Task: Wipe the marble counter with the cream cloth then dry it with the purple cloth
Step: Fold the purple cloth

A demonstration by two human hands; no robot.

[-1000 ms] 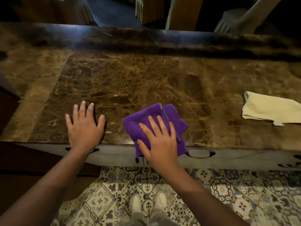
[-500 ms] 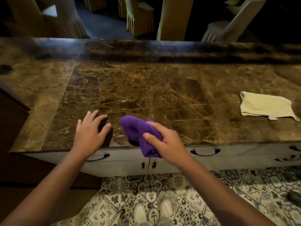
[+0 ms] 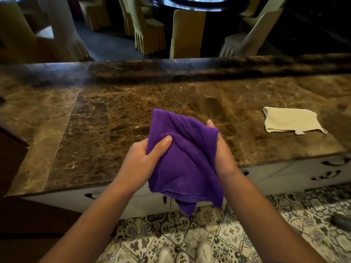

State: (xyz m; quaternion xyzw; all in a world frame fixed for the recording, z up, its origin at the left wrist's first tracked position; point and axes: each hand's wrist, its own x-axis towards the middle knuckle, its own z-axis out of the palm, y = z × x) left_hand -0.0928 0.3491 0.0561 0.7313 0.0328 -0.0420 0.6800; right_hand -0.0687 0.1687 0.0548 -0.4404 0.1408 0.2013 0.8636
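The purple cloth (image 3: 187, 164) hangs in the air above the near edge of the brown marble counter (image 3: 106, 118), held between both hands. My left hand (image 3: 141, 161) grips its left side with the thumb on top. My right hand (image 3: 223, 154) holds the right side, mostly hidden behind the fabric. The cream cloth (image 3: 291, 120) lies flat on the counter at the right, apart from both hands.
White cabinet fronts with dark cut-out handles (image 3: 331, 168) run below the counter. Patterned floor tiles (image 3: 209, 236) and my shoes are underneath. Covered chairs (image 3: 187, 33) stand beyond the counter's far edge. A dark wooden unit (image 3: 11, 152) borders the left.
My right hand lifted the purple cloth off the counter. My left hand left the marble and took hold of the cloth's left side. The cloth now hangs spread between both hands.
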